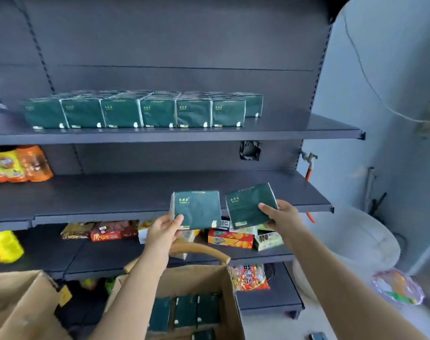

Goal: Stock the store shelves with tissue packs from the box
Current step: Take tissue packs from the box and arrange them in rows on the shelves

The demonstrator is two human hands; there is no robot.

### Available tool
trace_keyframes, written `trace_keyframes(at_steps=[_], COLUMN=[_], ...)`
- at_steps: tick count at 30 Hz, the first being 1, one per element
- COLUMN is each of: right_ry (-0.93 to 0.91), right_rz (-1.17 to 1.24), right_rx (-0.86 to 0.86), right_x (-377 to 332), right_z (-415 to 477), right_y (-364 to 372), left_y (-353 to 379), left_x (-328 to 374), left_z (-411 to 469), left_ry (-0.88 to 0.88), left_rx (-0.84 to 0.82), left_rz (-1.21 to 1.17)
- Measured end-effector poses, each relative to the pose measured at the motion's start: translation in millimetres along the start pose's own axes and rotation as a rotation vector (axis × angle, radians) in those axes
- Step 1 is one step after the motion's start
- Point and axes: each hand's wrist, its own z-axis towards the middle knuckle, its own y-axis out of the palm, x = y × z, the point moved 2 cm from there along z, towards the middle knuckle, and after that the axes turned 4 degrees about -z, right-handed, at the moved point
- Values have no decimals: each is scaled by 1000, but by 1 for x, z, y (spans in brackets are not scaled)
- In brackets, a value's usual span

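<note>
My left hand [163, 230] holds a dark green tissue pack [196, 208] upright in front of the middle shelf [110, 192]. My right hand [283, 215] holds a second green tissue pack [249, 204], tilted a little, just to the right of the first. Both packs hang in the air near the shelf's front edge. A row of several green tissue packs [140, 111] stands on the upper shelf [294, 128]. Below my arms an open cardboard box [206, 280] holds more green packs [184, 312].
Orange and yellow snack bags [17, 165] lie at the left of the middle shelf. Snack boxes [229, 239] sit on the lower shelf. Another cardboard box [17, 303] stands at the lower left. A white tub [356, 241] and a plastic bag [398, 288] are on the right.
</note>
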Motion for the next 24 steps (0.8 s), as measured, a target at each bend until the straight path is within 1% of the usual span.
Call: trace_keyframes(at_steps=[3, 6, 9, 13, 17, 21, 24], right_ry=[-51, -83, -85, -154, -230, -274, -321], right_rz=[56, 72, 165, 123, 55, 74, 67], right_rx=[0, 21, 26, 31, 113, 129, 145], right_x=[-27, -51, -70, -100, -137, -165, -182], right_z=[-3, 2, 18, 46, 70, 95, 113], right_y=[-25, -43, -53, -55, -53, -52, -51], left_y=[28, 50, 65, 81, 99, 121, 137], left_x=[27, 55, 80, 111, 141, 164, 176], left_z=[-18, -28, -24, -3, 29, 62, 82], left_ry=[68, 145, 200, 263, 335, 370, 381], left_rx=[12, -11, -28, -34, -59, -97, -131], left_rz=[-54, -29, -28, -44, -64, -93, -70])
